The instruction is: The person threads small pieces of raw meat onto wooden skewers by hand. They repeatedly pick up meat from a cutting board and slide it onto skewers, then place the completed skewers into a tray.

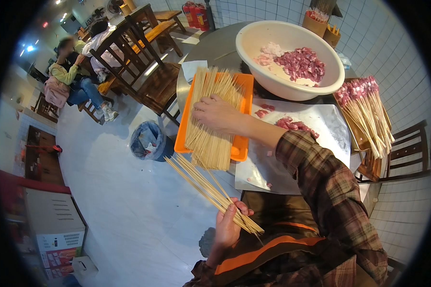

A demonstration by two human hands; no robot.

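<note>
My left hand (228,224) grips a loose bundle of bamboo skewers (201,184) near one end, low in front of my apron. The skewers slant up and to the left, past the table's edge. My right hand (215,113) lies on a large pile of bamboo skewers (212,150) with its fingers curled; whether it pinches any is hidden. This pile fills most of an orange plastic tray (243,145) and sticks out over its near end. Beside the tray, raw meat pieces (294,125) lie on a white sheet (327,138), partly behind my right forearm.
A white basin (291,88) of cut meat stands at the back. Meat-tipped skewers (362,114) fill a tray on the right. A lined waste bin (151,143) and a wooden chair (158,82) stand left of the table (215,50). Two people sit farther off.
</note>
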